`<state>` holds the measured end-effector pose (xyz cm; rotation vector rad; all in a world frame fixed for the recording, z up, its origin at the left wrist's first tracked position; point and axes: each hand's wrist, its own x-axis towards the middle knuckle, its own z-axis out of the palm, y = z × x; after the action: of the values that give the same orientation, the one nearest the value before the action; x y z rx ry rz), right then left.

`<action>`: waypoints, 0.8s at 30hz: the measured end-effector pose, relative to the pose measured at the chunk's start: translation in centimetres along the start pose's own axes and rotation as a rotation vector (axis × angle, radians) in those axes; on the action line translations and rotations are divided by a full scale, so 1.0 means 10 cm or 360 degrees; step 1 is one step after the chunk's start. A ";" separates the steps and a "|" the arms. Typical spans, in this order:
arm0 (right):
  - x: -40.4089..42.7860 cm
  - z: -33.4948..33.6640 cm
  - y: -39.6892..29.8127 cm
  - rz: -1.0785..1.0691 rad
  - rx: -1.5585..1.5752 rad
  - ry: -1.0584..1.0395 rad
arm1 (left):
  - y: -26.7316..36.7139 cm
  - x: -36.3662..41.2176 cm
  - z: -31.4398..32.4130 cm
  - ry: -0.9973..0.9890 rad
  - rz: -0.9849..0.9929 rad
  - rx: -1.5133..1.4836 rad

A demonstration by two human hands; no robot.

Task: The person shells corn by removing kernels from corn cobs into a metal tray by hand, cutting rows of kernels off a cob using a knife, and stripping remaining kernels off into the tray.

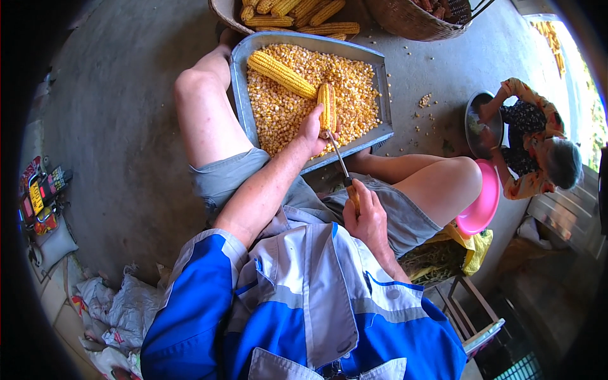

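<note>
My left hand (313, 130) is wrapped around an ear of yellow corn (327, 107), which has some rows of kernels stripped away. In my right hand (368, 218) is a screwdriver (338, 154) with a wood-coloured handle; its shaft reaches the near end of that ear. Whether the tip is in a row of kernels cannot be made out. A metal scoop-shaped tray (240, 102) lies between my knees under my left hand. Loose corn kernels (280, 114) fill it, and a second, full ear of corn (280, 73) rests on top of them.
Beyond the tray are a basket (223, 14) beside whole ears (327, 28) and a wicker basket (403, 21) of reddish cobs. At right another person (541, 133) reaches into a metal basin (470, 128), near a pink basin (489, 204). White sacks (128, 304) lie lower left.
</note>
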<state>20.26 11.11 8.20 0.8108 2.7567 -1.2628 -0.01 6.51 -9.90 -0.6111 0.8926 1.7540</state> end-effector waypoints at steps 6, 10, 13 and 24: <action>-0.02 0.04 0.01 0.0011 -0.0054 -0.0017 | 0.00 -0.01 0.06 0.0094 0.0031 0.0002; -0.02 0.05 -0.03 0.0090 -0.0072 -0.0020 | -0.02 0.02 0.07 0.0128 0.0033 0.0020; -0.02 0.10 -0.02 0.0100 -0.0083 0.0000 | -0.09 0.07 0.10 0.0247 0.0113 0.0015; 0.02 0.33 -0.01 0.0056 -0.0049 0.0189 | -0.19 0.10 0.11 0.0398 0.0220 0.0107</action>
<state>19.39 8.76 6.01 0.9577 2.8313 -1.2008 1.41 8.36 -10.55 -0.7510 1.1862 1.7869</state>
